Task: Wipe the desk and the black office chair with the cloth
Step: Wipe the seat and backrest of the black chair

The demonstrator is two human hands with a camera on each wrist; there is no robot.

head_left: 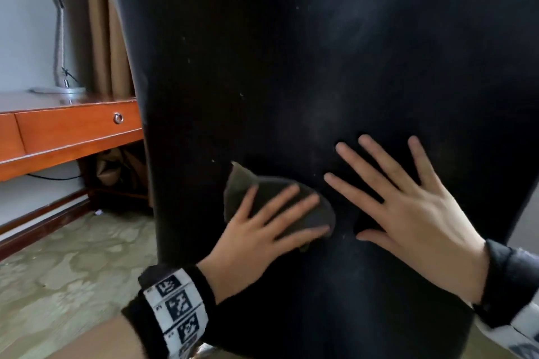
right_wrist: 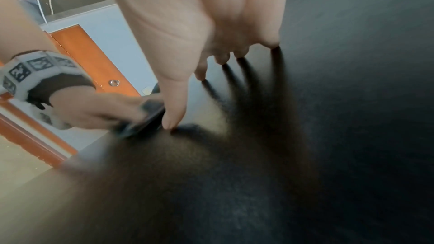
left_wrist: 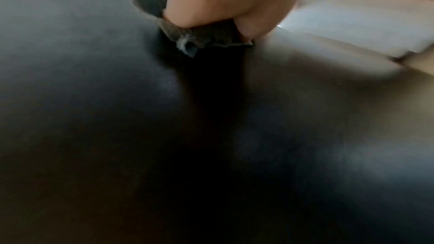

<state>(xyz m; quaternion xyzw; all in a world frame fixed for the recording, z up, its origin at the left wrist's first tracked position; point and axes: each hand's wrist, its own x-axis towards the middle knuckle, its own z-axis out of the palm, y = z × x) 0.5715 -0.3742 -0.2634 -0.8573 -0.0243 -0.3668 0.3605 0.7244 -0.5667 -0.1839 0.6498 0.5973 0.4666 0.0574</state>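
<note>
I'm mid-way down the back of the black office chair [head_left: 320, 52], so I judge the chair half of the job under way — pale specks above my hands look unwiped, and whether the desk [head_left: 67, 125], left of the chair, is done I cannot tell. My left hand [head_left: 262, 230] presses the cloth [head_left: 248, 183] flat with straight fingers, low on the chair back; my right hand [head_left: 408, 213] lies spread and empty just beside it. The cloth's long axis runs diagonally, its loose corner pointing up toward the desk.
</note>
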